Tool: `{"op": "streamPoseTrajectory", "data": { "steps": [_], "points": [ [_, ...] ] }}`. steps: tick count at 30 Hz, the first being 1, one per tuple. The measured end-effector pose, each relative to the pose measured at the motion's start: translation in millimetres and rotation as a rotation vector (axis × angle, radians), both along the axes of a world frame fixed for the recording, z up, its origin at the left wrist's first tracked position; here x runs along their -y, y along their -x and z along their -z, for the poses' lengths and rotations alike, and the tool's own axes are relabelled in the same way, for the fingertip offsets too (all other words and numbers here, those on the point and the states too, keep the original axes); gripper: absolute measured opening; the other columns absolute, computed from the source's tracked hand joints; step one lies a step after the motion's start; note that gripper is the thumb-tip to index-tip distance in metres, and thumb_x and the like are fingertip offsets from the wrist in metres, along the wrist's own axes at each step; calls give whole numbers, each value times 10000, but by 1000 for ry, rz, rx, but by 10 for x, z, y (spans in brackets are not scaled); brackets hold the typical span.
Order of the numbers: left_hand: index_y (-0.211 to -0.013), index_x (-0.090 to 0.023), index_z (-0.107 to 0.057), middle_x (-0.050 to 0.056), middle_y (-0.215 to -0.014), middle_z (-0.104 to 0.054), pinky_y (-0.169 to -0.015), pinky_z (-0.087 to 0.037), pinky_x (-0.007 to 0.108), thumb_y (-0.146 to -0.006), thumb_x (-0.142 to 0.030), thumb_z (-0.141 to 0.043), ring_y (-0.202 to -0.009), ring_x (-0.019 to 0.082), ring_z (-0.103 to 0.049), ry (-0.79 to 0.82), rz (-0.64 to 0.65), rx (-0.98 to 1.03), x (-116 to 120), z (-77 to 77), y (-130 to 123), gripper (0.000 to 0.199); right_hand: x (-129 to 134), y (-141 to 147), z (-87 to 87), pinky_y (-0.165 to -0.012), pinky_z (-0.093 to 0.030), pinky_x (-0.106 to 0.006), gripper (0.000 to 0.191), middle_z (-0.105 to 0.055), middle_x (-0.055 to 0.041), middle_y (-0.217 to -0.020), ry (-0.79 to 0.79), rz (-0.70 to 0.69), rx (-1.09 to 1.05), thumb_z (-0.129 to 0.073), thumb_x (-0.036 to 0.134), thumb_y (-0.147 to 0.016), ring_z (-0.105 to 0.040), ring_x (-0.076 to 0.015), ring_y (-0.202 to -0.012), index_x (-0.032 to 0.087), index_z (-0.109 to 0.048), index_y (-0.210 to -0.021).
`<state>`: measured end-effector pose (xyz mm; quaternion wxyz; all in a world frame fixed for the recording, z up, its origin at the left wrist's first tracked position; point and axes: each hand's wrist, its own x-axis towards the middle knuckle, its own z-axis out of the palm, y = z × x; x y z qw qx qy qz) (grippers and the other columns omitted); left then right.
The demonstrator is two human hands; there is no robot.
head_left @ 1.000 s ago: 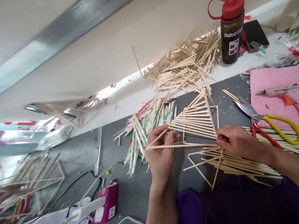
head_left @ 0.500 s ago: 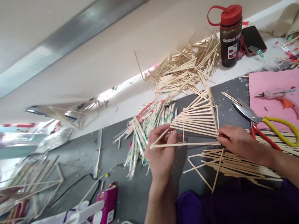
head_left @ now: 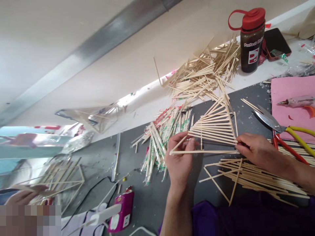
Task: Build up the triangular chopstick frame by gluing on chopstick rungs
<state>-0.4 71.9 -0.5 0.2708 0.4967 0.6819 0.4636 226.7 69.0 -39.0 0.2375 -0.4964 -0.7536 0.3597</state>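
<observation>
Between my two hands is a frame of pale wooden chopsticks, its sticks set side by side like slats and narrowing toward the far end. My left hand grips its left corner, thumb and fingers closed around the sticks. At the right corner, the fingertips of my right hand are pinched on the frame; whether a small piece is between them is hidden. Just below on the grey table lie loose chopsticks and a joined triangle of sticks.
Wrapped chopsticks lie left of the frame, with a heap of bare ones behind. Scissors and a glue gun on pink foam are at right. A red-capped bottle stands behind. Another person's hand works at far left.
My view has turned slightly left, so everything sits further right in the picture. Both hands keep their hold on the chopstick frame. The other person's hand now shows more at the left.
</observation>
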Motion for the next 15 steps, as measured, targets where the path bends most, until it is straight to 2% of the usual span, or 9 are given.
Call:
{"op": "streamPoseTrajectory", "data": {
  "steps": [11, 15],
  "points": [
    [-986, -192, -586, 23, -852, -700, -585, -540, 257, -736, -303, -694, -628, 139, -672, 0, 13, 59, -1, 29, 30, 294, 12, 15, 29, -623, -334, -274, 135, -576, -4, -699, 6, 36, -18, -491, 169, -853, -526, -143, -652, 192, -531, -727],
    [-985, -191, -599, 24, -856, -703, -585, -543, 260, -732, -313, -698, -632, 142, -675, -1, 9, 66, -9, 53, 41, 297, -20, 18, -2, -619, -348, -255, 106, -584, -5, -712, 42, 69, -26, -513, 173, -847, -533, -134, -654, 182, -579, -766]
  ]
}}
